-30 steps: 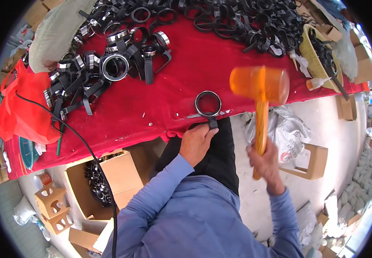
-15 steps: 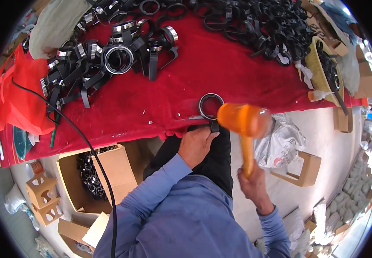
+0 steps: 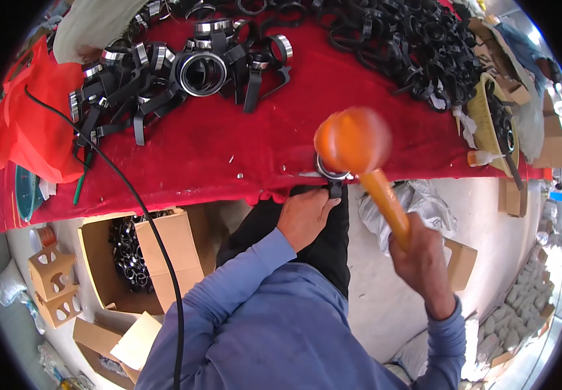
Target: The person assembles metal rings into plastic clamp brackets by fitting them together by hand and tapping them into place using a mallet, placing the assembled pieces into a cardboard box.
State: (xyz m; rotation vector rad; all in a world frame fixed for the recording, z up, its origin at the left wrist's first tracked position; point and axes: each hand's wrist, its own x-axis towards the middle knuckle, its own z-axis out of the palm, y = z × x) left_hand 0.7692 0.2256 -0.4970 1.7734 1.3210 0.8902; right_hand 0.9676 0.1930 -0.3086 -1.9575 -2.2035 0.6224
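Observation:
At the near edge of the red-covered table (image 3: 196, 169), my left hand (image 3: 306, 218) is closed on the short black handle of a ring with a silver rim (image 3: 334, 175). The ring rests at the cloth's edge, and most of it is hidden behind a mallet (image 3: 389, 207). My right hand (image 3: 421, 260) grips the mallet by its yellow-orange handle. Its orange head (image 3: 352, 140), blurred by motion, is raised above the ring in this view. I cannot tell whether the two touch.
Black handled rings with silver bands (image 3: 203, 73) are heaped at the far left, and a dense pile of black rings (image 3: 417, 49) at the far right. A yellow basket (image 3: 489, 123) stands right. A black cable (image 3: 131, 195) crosses the left side. Below is an open carton (image 3: 170, 250).
My right hand has moved up and to the right with the mallet, whose head now covers most of the ring. My left hand keeps its hold. The whole view has shifted slightly.

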